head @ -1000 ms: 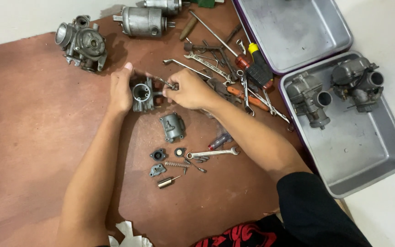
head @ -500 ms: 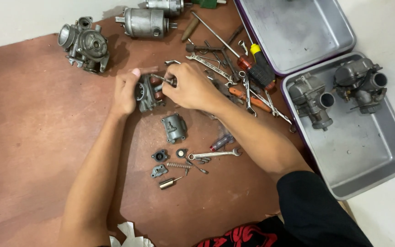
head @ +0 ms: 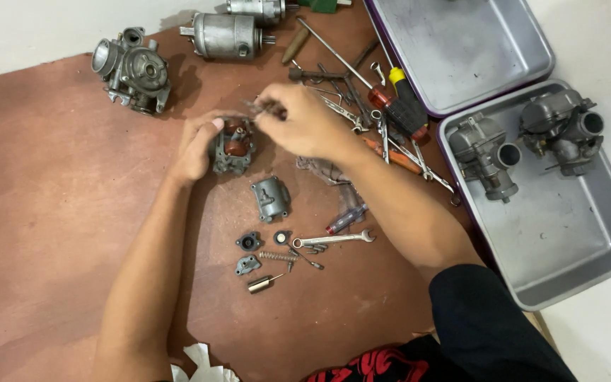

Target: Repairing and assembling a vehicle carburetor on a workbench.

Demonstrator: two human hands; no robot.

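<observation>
Brown board (head: pixel 51 233) covers most of the frame, laid on a pale floor. Left hand (head: pixel 196 148), left of centre, grips a small carburetor body (head: pixel 231 147) by its left side, fingers curled round it, the part resting on the board. Right hand (head: pixel 304 126) hovers just right of and above the body, fingertips pinched on a thin metal piece (head: pixel 263 107) over the body's top edge; blurred, probably a small pin or jet.

Just below the body lies a grey bowl cover (head: pixel 271 198). Lower centre holds loose bits: a small wrench (head: pixel 334 240), a spring (head: pixel 278 255), two small dark caps (head: pixel 248 242), and a brass needle (head: pixel 263 283).

Upper left of the frame has another carburetor (head: pixel 132 69). Top centre has a grey starter motor (head: pixel 226 34). Right of the hands is a heap of hand tools, with a screwdriver (head: pixel 404 99) with a yellow and black handle among them.

Right side has two metal trays; the upper tray (head: pixel 461 49) touches the lower tray (head: pixel 574 240), which holds two more carburetors (head: pixel 525 138). White paper (head: pixel 199 364) shows at the bottom edge.
</observation>
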